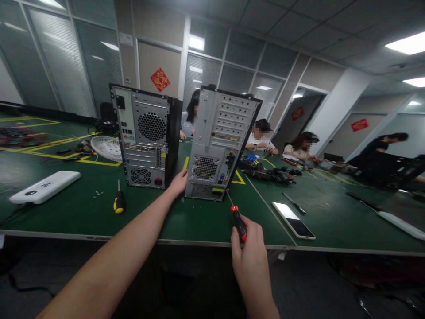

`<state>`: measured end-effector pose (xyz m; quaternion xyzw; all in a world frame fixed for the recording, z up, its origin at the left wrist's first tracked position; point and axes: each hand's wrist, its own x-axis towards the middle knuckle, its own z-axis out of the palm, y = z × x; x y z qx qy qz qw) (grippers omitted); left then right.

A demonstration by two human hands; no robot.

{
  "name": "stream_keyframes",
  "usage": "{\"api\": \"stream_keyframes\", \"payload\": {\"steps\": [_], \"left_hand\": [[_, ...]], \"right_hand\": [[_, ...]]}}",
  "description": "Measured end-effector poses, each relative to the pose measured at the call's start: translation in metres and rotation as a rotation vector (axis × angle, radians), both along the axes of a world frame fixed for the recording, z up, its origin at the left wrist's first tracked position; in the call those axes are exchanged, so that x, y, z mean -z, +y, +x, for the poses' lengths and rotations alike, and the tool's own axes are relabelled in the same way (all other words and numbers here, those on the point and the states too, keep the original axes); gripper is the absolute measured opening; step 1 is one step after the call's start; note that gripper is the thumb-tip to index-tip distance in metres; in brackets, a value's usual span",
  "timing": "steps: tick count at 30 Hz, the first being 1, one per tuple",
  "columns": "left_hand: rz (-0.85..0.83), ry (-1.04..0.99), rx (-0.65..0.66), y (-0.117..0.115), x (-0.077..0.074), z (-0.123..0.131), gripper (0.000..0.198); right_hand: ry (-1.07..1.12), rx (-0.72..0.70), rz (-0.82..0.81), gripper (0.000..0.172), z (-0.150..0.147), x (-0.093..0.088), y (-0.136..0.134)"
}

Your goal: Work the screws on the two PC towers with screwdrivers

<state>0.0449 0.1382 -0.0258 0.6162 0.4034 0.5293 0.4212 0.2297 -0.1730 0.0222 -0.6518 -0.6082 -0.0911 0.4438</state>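
While gripping a red-and-black screwdriver (237, 220) by its handle in the right hand (251, 243), pointing its shaft at the lower right edge of a silver computer case (206, 144), upright on the green table (199, 228). Resting the left hand (179, 182) against that case's left side, being unable to tell the spread of its partly hidden fingers. Facing a second case (141, 153), also upright, just to the left, plus a yellow-and-black screwdriver (118, 201) in front of it, beside loose screws (98, 193). Seeing a phone (293, 220) lying well to the right.
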Motion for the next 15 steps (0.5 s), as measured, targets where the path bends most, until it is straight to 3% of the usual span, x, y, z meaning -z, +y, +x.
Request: {"api": "stream_keyframes", "payload": {"steps": [15], "left_hand": [[-0.003,-0.001,-0.001,-0.0027,-0.0016,-0.0004,0.054]], "right_hand": [[0.079,-0.020,-0.072,0.033,0.0015,0.0017,-0.0002]]}}
